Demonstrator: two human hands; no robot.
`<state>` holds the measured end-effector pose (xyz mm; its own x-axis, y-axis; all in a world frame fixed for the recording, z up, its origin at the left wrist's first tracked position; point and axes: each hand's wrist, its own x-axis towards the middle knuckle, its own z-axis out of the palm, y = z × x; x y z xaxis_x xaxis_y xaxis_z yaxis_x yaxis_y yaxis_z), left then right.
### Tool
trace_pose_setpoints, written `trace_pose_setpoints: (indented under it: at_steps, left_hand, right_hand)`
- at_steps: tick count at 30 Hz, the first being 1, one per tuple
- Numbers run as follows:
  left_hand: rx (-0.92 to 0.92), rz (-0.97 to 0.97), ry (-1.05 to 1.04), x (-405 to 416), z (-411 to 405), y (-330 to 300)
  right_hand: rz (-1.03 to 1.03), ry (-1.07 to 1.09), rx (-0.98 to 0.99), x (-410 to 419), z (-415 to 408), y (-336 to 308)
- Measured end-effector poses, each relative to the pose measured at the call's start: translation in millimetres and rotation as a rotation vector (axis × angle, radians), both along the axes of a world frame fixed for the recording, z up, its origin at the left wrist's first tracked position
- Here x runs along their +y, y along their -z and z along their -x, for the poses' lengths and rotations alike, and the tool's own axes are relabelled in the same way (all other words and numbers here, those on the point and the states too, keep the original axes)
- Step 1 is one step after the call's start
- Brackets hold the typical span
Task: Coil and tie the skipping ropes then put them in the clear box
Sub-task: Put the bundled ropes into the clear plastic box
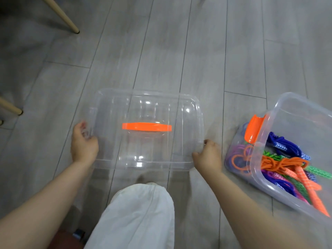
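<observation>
A clear plastic lid (pixel 111 112) with an orange handle (pixel 146 127) is held flat over the grey floor in front of me. My left hand (pixel 83 142) grips its left edge and my right hand (pixel 208 156) grips its right near corner. To the right stands the clear box (pixel 294 112), with an orange latch (pixel 254 128) on its near end. Inside lie several coiled skipping ropes: an orange rope (pixel 280 165), a blue rope (pixel 282 143), a green rope (pixel 269 154) and a purple rope (pixel 237 150).
My knee in white trousers (pixel 138 216) is just below the lid. Wooden furniture legs (pixel 62 17) stand at the upper left, and another leg (pixel 10 107) at the left edge. Grey floor planks spread beyond the lid.
</observation>
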<state>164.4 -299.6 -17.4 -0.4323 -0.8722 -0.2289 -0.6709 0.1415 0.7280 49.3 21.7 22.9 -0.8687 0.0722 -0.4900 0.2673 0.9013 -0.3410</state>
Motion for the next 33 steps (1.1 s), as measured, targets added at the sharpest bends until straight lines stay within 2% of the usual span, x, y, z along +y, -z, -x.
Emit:
trace_pose_setpoints:
  at_steps: [4,9,15,19,26,33]
  left_hand:
    - [0.075,0.062,-0.065,-6,9,-30]
    - [0.192,0.087,-0.041,2,32,-81]
    - [0.317,0.147,0.037,49,67,-132]
    - [0.373,0.105,0.139,86,90,-151]
    - [0.33,-0.022,0.397,207,113,-169]
    - [0.19,-0.172,0.644,324,112,-153]
  right_hand:
    - [0.082,0.064,0.074,-6,-11,-19]
    - [0.13,0.112,0.211,3,-23,-65]
    - [0.19,0.173,0.418,56,-31,-116]
    - [0.197,0.239,0.542,106,-39,-135]
    - [0.082,0.45,0.596,225,-46,-134]
    - [-0.04,0.582,0.529,336,-59,-136]
